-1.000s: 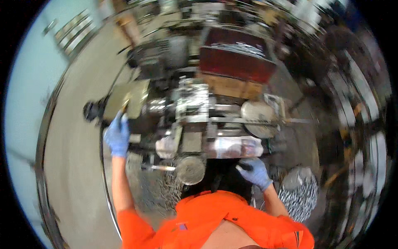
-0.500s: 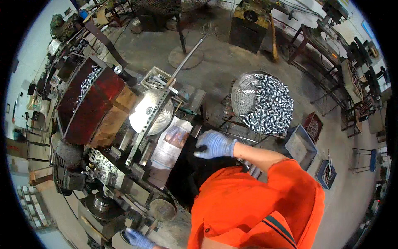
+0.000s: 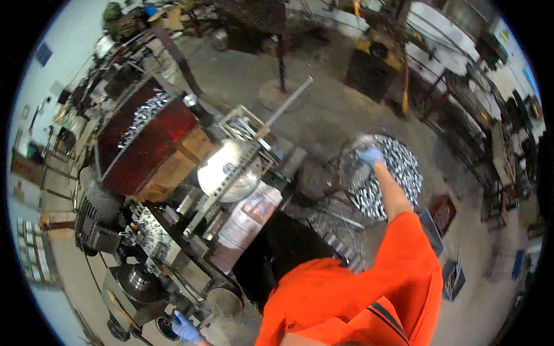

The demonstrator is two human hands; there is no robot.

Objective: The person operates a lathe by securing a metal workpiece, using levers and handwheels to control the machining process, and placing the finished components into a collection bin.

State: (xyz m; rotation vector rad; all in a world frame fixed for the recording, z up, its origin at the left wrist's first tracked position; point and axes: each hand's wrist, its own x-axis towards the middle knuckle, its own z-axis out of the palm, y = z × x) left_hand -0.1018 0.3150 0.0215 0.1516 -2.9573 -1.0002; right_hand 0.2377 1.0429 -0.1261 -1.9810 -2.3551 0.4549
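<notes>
My right hand [image 3: 370,155], in a blue-grey work glove, is stretched out over the far left part of a round perforated metal basket [image 3: 350,168]. Beside and under it lies a heap of small shiny metal sleeves [image 3: 398,173]. Motion smears its fingers, so I cannot tell whether they hold a piece. Down at the lower left, my gloved left hand [image 3: 186,328] is curled at the edge of a dark round handwheel [image 3: 165,327] on the machine. Part of its grip is hidden.
A machine with a shiny round disc [image 3: 229,170] and a slanting perforated bar stands to my left. Behind it a red bin [image 3: 144,138] holds more metal pieces. Newspaper [image 3: 248,222] covers the near ledge. At right are a red tray [image 3: 441,213] and a blue box [image 3: 453,279] of rods.
My right hand has moved from beside the newspaper, away and to the right, to the basket of metal sleeves. My left hand stays by the handwheel. The whole view has shifted.
</notes>
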